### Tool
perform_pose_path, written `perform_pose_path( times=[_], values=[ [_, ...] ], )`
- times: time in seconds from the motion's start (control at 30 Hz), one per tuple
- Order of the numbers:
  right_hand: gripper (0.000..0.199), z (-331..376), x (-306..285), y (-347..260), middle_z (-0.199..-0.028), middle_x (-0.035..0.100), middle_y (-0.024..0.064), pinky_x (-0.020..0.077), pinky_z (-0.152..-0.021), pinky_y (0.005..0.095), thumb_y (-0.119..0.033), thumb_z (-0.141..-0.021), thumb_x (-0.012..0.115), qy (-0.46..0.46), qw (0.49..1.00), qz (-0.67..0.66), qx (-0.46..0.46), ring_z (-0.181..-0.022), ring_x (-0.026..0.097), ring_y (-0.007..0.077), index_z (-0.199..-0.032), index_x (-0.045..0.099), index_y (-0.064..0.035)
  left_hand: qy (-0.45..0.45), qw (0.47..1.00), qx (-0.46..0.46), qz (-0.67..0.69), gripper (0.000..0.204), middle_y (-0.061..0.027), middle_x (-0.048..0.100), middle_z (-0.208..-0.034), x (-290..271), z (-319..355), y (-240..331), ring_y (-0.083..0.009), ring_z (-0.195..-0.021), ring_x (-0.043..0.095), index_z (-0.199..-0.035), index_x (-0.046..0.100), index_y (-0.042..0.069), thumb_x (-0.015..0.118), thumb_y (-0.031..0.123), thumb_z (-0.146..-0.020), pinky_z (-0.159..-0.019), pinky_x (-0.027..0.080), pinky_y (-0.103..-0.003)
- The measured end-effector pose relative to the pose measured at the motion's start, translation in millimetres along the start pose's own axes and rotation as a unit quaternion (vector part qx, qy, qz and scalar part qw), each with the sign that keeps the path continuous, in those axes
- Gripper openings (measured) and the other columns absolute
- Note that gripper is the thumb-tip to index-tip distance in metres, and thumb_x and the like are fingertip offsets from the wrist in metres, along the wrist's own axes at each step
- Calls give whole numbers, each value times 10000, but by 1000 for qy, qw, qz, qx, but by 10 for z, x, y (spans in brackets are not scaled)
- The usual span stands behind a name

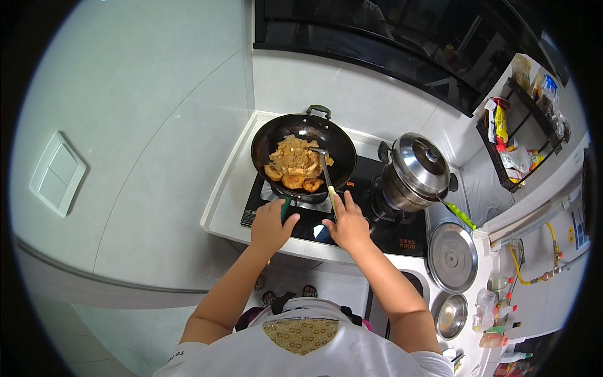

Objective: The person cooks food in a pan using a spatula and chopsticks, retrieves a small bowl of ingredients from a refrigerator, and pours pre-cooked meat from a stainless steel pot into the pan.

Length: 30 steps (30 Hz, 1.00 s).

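Note:
A black wok (262, 151) sits on the left burner of the black glass cooktop (308, 229). In it lie shredded pale-brown food (295, 154) and several browned round pieces (293, 181) at the near side. My left hand (270, 227) is closed around the wok's green handle (286, 206). My right hand (349, 225) grips the cream handle of a metal spatula (328, 173). The spatula's head rests among the food at the right of the wok; its exact shape is hard to make out.
A lidded steel pot (414, 173) stands on the right burner, a green-handled utensil (461, 215) beside it. Further right are a round metal lid (452, 257), a steel bowl (452, 316) and several bottles (496, 340). A rack (524, 141) holds packets; a wall (157, 125) borders the left.

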State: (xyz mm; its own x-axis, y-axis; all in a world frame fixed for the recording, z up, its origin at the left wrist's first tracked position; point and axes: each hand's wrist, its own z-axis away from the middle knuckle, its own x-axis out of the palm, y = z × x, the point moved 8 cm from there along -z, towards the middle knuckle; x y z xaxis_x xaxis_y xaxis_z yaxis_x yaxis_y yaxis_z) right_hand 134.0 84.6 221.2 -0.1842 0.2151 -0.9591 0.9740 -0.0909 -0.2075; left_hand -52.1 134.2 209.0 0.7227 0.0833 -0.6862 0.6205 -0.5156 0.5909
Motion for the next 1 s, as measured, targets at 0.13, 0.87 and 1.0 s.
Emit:
perform_pose_path(
  times=[0.13, 0.87, 1.0],
  values=[
    [771, -217, 184, 37, -1260, 506, 207, 547, -786, 399, -74, -721, 688, -48, 996, 64, 37, -990, 623, 342, -1406, 337, -59, -145, 981, -77, -101, 623, -208, 482, -1274, 195, 46, -8, -379, -1086, 533, -1330, 412, -7, 674, 257, -830, -855, 482, -446],
    [206, -1512, -94, 1368, -645, 642, 91, 247, -349, 269, -209, -848, 673, -195, 867, -347, 300, -369, 337, 102, -818, 666, -5, -150, 956, -38, -250, 489, -177, 538, -1151, 333, -58, 46, -318, -906, 611, -1224, 509, -41, 617, 66, -760, -658, 556, -390],
    [178, -1281, 500, 1254, -629, 616, 53, 240, -344, 254, -203, -842, 688, -95, 831, -470, 283, -370, 348, 86, -810, 674, -29, -174, 951, -37, -252, 325, -136, 563, -1038, 330, -181, 75, -287, -887, 602, -1067, 581, -26, 614, 63, -756, -657, 556, -387]
  ],
)
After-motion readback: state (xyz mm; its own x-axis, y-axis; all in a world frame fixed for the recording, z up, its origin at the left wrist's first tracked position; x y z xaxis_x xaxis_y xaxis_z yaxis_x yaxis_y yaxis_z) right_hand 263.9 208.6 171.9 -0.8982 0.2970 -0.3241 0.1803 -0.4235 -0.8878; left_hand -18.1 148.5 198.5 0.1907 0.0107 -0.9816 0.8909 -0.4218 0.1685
